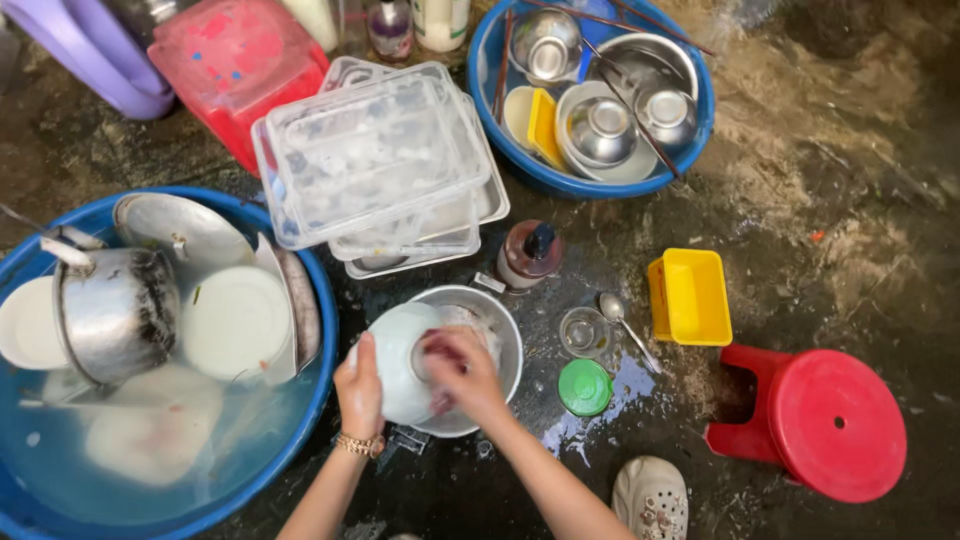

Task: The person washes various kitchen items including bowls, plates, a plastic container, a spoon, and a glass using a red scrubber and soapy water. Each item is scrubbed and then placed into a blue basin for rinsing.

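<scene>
Entry, nearest items first.

Left hand (358,393): closed on the rim of a pale bowl (398,360), which is held tilted over a metal basin (495,330). Right hand (462,372): fingers curled on something dark red, seemingly a scrubber, pressed against the bowl's underside; its exact kind cannot be told.

Risk noted: the bowl appears wet and is gripped at one edge only, so a slip is judged possible, with the bowl dropping onto the basin rim or the wet ground and chipping. Suds may also be splashed outward.

Metal basin: partly hidden by bowl and hands; foam is seen inside.

Green lid (585,387), small glass (582,331) and spoon (628,324): laid loose on the wet ground just right of the basin, where a knock from the right elbow is judged likely to scatter them.

Large blue tub (318,330), left: filled with cloudy water; a metal pot (115,312), pale plates and a metal lid are held in it, some submerged.

Yellow box (692,297): nothing visible inside.

Brown bottle (528,253): upright, just behind the basin; easily tipped.

Clear plastic containers (375,160): stacked, the upper ones overhanging; the stack is judged liable to slide.

Far blue tub (700,115): steel bowls, a yellow box, a pale cup and chopsticks are held in it.
</scene>
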